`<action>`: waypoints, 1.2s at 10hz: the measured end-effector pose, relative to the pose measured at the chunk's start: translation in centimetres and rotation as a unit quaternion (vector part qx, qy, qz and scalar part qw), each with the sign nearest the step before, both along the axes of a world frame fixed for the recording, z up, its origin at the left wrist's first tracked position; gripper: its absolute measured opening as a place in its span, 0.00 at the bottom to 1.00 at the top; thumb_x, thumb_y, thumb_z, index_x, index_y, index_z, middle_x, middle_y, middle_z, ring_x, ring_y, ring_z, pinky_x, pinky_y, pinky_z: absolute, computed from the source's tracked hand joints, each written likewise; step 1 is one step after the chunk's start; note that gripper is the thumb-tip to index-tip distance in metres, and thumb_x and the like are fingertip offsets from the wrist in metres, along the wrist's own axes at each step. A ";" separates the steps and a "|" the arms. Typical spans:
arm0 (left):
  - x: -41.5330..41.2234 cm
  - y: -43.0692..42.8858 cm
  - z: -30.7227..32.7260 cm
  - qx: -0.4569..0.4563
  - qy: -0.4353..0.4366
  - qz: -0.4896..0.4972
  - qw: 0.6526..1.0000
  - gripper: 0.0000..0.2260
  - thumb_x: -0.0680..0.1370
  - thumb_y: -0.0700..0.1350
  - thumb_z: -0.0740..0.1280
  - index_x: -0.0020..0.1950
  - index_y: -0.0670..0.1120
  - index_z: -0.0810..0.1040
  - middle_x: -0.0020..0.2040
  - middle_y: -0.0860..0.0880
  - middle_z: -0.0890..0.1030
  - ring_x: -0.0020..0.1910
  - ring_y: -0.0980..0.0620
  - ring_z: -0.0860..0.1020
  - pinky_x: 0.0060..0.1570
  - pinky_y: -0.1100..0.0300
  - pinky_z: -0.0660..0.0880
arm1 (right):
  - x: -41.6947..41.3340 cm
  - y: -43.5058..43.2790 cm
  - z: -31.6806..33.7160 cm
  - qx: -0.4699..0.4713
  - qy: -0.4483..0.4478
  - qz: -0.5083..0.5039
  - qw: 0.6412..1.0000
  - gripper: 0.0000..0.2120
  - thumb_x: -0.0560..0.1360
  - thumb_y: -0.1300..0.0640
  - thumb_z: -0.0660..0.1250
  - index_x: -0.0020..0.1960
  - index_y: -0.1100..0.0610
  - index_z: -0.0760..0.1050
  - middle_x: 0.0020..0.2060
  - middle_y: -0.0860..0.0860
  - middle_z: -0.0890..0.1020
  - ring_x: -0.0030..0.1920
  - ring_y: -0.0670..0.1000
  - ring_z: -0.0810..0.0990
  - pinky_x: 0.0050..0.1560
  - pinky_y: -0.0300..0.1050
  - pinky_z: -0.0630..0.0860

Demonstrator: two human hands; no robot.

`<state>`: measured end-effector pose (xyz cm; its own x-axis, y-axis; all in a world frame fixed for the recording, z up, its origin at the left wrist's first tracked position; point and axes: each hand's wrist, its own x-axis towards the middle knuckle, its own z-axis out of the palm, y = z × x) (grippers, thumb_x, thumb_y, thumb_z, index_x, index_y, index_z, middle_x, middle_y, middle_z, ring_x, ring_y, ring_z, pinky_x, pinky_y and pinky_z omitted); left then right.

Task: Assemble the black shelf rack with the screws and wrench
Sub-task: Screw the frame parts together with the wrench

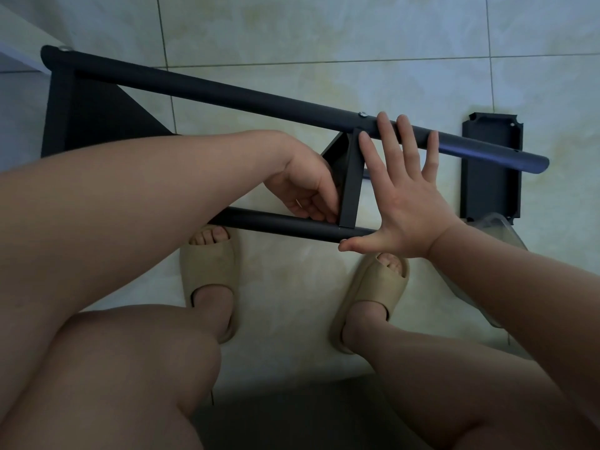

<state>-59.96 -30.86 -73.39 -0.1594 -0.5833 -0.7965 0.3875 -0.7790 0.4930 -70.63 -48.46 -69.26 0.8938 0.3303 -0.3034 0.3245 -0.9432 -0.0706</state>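
- Black rack (84, 118) lies on its side on the floor (292, 43) at the person's feet. A panel (352, 190) stands between its far pole (227, 94) and near pole (292, 227).
- Likely step: seating the panel on the near pole. Keep the holes lined up and the poles parallel.
- Left hand (305, 186): grip pinched on the panel's lower corner.
- Right hand (406, 196): grip apart, fingers spread on the far pole, thumb at the near pole's end.

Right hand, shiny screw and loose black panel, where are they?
right hand (409, 206), head view, middle of the hand.
shiny screw (362, 115), head view, its head on the upper pole (227, 92).
loose black panel (490, 193), head view, flat lower part.
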 end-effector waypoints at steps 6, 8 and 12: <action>-0.1 -0.4 0.3 0.024 -0.014 -0.008 1.000 0.03 0.78 0.41 0.68 0.51 0.46 0.81 0.41 0.51 0.83 0.41 0.54 0.78 0.47 0.60 0.74 | 0.0 0.0 0.0 -0.005 -0.003 0.002 1.000 0.67 0.62 0.13 0.52 0.83 0.60 0.45 0.82 0.63 0.45 0.81 0.67 0.41 0.74 0.77 0.39; -0.2 -0.7 0.0 0.015 -0.020 0.014 1.000 0.04 0.78 0.36 0.68 0.50 0.43 0.80 0.40 0.48 0.81 0.37 0.55 0.76 0.43 0.63 0.75 | 0.0 0.0 0.0 -0.001 -0.003 0.000 1.000 0.67 0.61 0.13 0.53 0.83 0.60 0.45 0.82 0.63 0.45 0.81 0.67 0.41 0.74 0.77 0.39; -0.2 -0.5 0.2 0.030 0.012 0.013 0.999 0.03 0.78 0.39 0.68 0.48 0.45 0.81 0.39 0.49 0.83 0.37 0.55 0.79 0.44 0.61 0.76 | 0.1 0.0 -0.1 0.002 -0.001 0.002 1.000 0.66 0.62 0.13 0.51 0.83 0.60 0.44 0.81 0.63 0.45 0.80 0.67 0.41 0.74 0.77 0.39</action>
